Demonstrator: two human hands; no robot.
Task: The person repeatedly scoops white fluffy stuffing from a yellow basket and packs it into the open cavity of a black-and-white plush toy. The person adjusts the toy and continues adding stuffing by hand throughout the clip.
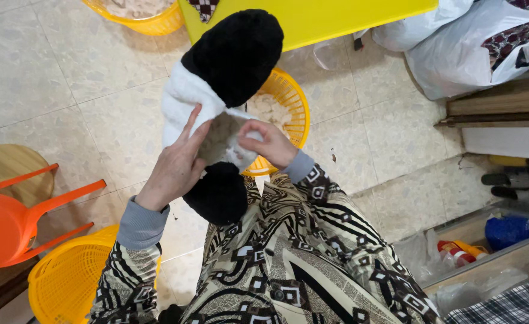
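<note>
Left hand [177,165] flat, fingers spread against black-and-white plush toy [222,78] — right hand [268,143] pinching white stuffing at its opening, above yellow basket [291,102].

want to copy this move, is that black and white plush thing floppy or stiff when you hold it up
Probably floppy: the plush piece bends over the left hand and sags at its lower black end. Likely light, since the open left hand props it. The right hand pinches the white fabric, so the fuzzy cloth seems easy to grip, not slippery.
</note>
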